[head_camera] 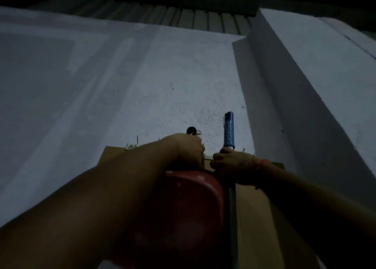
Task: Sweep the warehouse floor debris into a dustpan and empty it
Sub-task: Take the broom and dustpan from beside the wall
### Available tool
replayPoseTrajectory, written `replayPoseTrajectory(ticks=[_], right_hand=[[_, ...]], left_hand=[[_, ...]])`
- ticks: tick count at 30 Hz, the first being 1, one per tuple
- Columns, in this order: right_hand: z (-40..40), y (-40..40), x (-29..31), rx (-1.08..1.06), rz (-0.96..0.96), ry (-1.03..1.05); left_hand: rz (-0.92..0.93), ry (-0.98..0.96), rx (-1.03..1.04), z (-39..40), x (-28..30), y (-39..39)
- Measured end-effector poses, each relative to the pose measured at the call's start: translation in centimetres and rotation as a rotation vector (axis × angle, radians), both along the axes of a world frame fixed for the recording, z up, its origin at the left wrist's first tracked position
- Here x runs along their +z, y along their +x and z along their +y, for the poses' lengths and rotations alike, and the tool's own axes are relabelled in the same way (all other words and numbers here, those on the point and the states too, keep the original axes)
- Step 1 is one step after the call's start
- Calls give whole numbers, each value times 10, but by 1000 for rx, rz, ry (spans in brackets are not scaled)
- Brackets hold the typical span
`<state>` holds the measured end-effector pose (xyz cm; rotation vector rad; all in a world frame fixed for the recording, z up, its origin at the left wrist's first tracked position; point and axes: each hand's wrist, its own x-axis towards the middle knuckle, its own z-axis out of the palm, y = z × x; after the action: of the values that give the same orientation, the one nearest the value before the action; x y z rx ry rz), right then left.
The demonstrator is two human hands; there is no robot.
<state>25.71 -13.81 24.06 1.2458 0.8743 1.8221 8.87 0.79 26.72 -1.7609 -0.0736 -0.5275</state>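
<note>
A single head-worn wide-angle camera faces forward and tilts upward along a pale wall (162, 75) toward a corrugated ceiling (203, 16). Both forearms enter close at the bottom edge. No second view overlaps.

— What carries everything here?
— A brown cardboard box (254, 218), lower centre to lower right of frame.
— What lies on it?
— A red dustpan (183, 207) seems to, at lower centre.

— Where are the arms?
— Both reach from the lower corners toward mid-frame; left hand (190, 148) has its fingers curled in a fist-like grip
— And the right hand (232, 160)?
— Just beside it, fingers curled, a red thread at the wrist
</note>
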Motion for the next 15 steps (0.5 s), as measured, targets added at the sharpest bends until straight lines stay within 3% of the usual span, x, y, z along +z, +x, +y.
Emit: replayPoseTrajectory(ticks=[3, 7, 12, 15], right_hand=[[-21, -42, 3, 232, -3, -104], [-47, -49, 17, 60, 100, -94], [-79, -65, 29, 122, -64, -30], [-93, -75, 24, 97, -106, -14]], left_hand=[[-17, 359, 180, -23, 17, -23], [-147, 373, 268, -53, 22, -49], [-337, 464, 357, -79, 29, -77], [-427, 354, 426, -88, 16, -88]])
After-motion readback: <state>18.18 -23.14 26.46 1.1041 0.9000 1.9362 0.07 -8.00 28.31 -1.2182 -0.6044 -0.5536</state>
